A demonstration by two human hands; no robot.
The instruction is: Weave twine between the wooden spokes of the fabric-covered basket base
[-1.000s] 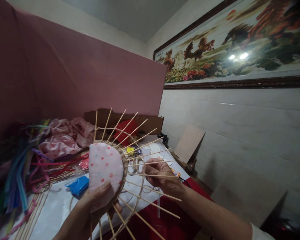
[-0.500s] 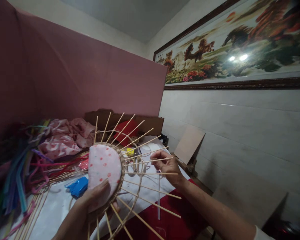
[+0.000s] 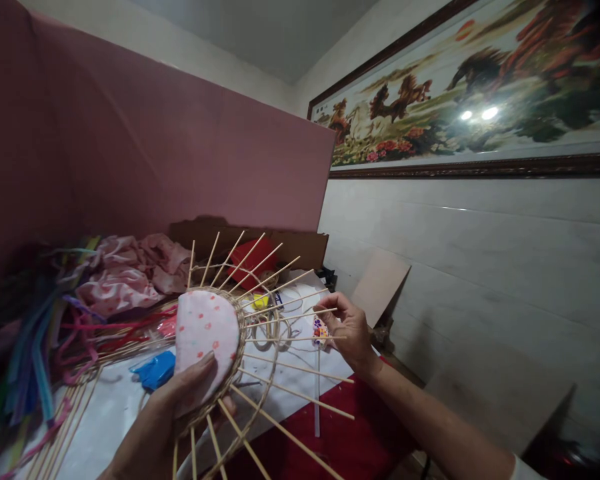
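My left hand [image 3: 190, 407] grips a half-round woven piece from below, its thumb lying on the pink spotted cloth pad [image 3: 207, 333] that covers the flat middle. Braided twine [image 3: 239, 333] edges the pad, and thin bamboo sticks [image 3: 300, 365] fan outward from it. A looser ring of twine [image 3: 269, 393] crosses the sticks farther out. At the right, my right hand [image 3: 347, 327] has its thumb and index finger pinched together behind the outer end of one stick. What they pinch is too small to make out.
Coloured strips [image 3: 27, 360] and crumpled pink cloth [image 3: 130, 270] lie at the left, near a blue packet [image 3: 155, 371]. Scissors [image 3: 265, 330] and a clear glue stick [image 3: 317, 400] rest on the white sheet [image 3: 295, 393]. A cardboard edge [image 3: 300, 248] stands behind.
My right hand has moved slightly right and up, nearer the stick's tip. The woven piece has shifted a little left, and a flower-patterned item now shows beside the right hand.
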